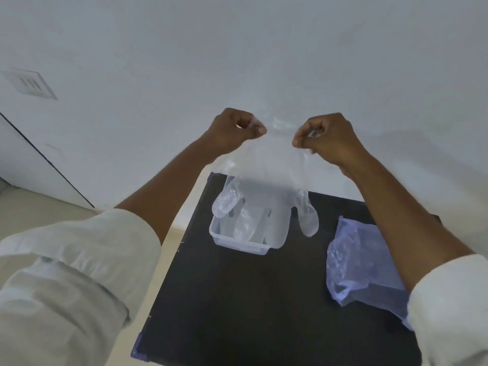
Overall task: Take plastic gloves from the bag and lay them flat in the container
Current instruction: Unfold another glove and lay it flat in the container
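Note:
A clear plastic glove [266, 191] hangs fingers-down in the air, stretched by its cuff between both hands. My left hand [235, 130] pinches the cuff's left corner and my right hand [324, 136] pinches the right corner. The glove's fingertips dangle over a clear rectangular container [237, 243] that stands at the far side of the black table [250, 299]. A crumpled bluish plastic bag [361, 262] lies on the table to the right, partly hidden by my right forearm. What lies inside the container is hard to tell through the glove.
A white wall fills the background, with a switch plate [30, 84] at the far left. A pale floor shows left of the table's edge. My white rolled sleeves frame the bottom corners.

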